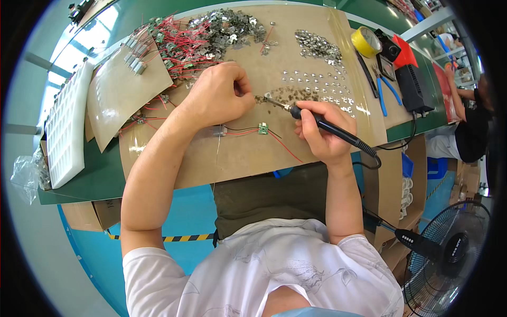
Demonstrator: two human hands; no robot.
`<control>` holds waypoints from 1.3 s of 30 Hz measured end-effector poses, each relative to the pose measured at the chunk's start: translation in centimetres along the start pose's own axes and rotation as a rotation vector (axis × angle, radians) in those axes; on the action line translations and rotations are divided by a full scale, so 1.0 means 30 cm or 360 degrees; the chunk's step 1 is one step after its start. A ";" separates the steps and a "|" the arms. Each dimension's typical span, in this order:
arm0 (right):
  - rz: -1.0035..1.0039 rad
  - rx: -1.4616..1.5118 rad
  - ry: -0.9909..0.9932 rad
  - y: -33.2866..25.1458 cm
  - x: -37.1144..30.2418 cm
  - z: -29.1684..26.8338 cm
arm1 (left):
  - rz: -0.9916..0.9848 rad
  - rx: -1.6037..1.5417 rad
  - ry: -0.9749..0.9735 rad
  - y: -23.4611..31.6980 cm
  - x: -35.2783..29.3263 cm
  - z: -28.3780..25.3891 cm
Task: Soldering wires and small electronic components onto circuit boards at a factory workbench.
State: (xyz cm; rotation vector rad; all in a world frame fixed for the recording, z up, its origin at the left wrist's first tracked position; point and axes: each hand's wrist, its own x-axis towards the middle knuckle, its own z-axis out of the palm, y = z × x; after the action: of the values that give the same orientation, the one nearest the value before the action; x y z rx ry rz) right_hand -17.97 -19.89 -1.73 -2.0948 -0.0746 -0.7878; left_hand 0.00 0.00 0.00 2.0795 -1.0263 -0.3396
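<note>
The right hand (328, 127) has its fingers closed around the black handle of a soldering iron (343, 134), much like holding a pencil. The iron's tip points left, at a tiny shiny metal piece (268, 95) by the brown burnt marks on the tan work sheet (237, 161). The left hand (219, 98) is just beside it, fingers curled in, with the thumb and first finger close together. The view is poor there, so I can't tell if they pinch anything.

Nearer the person, a small green circuit board (263, 128) lies flat on the sheet, with red and black wires. It is apart from both hands.

Rows of little metal bits (311, 79) sit to the right of the marks, and a pile of shiny bits (318, 46) lies farther back.

The step in hand looks like heating the tiny piece. The next move seems to call for a steady tip and fingers kept off the hot end.
</note>
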 end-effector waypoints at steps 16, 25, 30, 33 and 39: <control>-0.0020 -0.0015 0.0015 0.001 -0.008 -0.001 | 0.0019 0.0048 0.0008 0.003 -0.006 0.012; -0.0082 0.0031 0.0092 -0.014 -0.013 -0.005 | -0.0072 -0.0083 0.0045 0.012 0.003 -0.017; -0.0266 -0.0051 0.0094 -0.015 -0.011 -0.011 | -0.0091 -0.0093 0.0036 0.005 0.002 -0.020; -0.0163 -0.0093 0.0027 -0.061 -0.027 -0.008 | -0.0070 -0.0097 0.0114 0.003 0.012 -0.011; -0.0342 -0.0405 -0.0182 -0.116 -0.046 0.069 | -0.0511 -0.0916 0.0317 -0.015 0.003 -0.007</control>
State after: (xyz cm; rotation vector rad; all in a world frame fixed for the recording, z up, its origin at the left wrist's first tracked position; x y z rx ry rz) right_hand -19.16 -15.88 -0.89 -2.4014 -0.2783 -0.8393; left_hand 0.42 0.22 -0.18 1.6973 -0.4043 -0.5088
